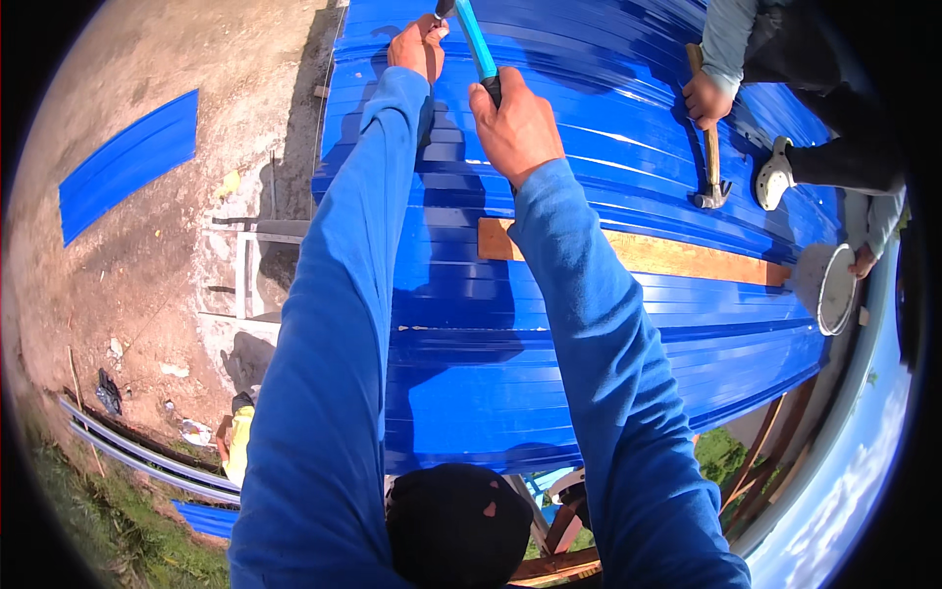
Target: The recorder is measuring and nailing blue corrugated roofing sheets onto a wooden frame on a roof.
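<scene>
Your right hand (pixel 520 126), at the top middle of the frame, is wrapped around the light-blue hammer (pixel 475 41) at the top edge. Past it, your left hand (pixel 419 49) has its fingers close together; I cannot tell what they pinch. Blue metal (pixel 451 368) lies below. At upper right, another person's hand (pixel 708 100) holds a wooden-handled hammer (pixel 712 157).

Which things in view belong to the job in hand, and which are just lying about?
Apparently in use:
teal-handled hammer, in the right hand
ribbed blue metal roofing, below the left hand
wooden-handled steel claw hammer, in a co-worker's hand

Apparently lying about:
long brown wooden plank on the roofing
loose rectangular blue sheet on the ground
</scene>
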Motion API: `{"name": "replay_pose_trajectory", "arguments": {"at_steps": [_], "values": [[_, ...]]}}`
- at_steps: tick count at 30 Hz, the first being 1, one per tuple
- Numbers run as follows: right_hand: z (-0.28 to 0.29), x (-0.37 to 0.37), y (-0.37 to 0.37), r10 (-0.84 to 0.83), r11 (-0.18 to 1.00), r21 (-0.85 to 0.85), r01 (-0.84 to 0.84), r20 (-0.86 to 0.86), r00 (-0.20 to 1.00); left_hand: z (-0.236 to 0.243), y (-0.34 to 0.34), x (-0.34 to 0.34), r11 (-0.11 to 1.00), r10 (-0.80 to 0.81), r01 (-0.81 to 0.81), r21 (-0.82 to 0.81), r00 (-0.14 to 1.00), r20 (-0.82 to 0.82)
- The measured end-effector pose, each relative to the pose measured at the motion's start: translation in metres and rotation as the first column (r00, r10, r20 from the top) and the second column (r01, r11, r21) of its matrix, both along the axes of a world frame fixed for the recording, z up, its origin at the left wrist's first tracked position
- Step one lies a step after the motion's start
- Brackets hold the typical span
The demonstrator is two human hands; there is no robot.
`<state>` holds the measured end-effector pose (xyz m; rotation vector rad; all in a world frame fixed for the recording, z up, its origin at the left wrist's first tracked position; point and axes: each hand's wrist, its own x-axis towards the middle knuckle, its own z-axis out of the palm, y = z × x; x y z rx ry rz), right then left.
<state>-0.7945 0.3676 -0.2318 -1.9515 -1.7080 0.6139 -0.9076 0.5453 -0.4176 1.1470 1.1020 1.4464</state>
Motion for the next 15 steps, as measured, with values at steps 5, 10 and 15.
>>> {"name": "replay_pose_trajectory", "arguments": {"at_steps": [5,10,15], "values": [[0.018,0.004,-0.024,0.013,0.927,0.372,0.052,-0.169,0.986,0.041,-0.009,0.035,0.972,0.195,-0.099,0.215,0.85,-0.489],[-0.005,0.015,0.001,-0.058,0.996,0.065,0.054,0.074,0.996,0.038,0.0,0.028,0.893,0.337,-0.129,0.43,0.826,-0.452],[0.013,0.014,-0.015,-0.043,0.973,0.223,0.068,-0.113,0.993,0.043,-0.01,0.031,0.976,0.198,-0.104,0.192,0.793,-0.577]]}}
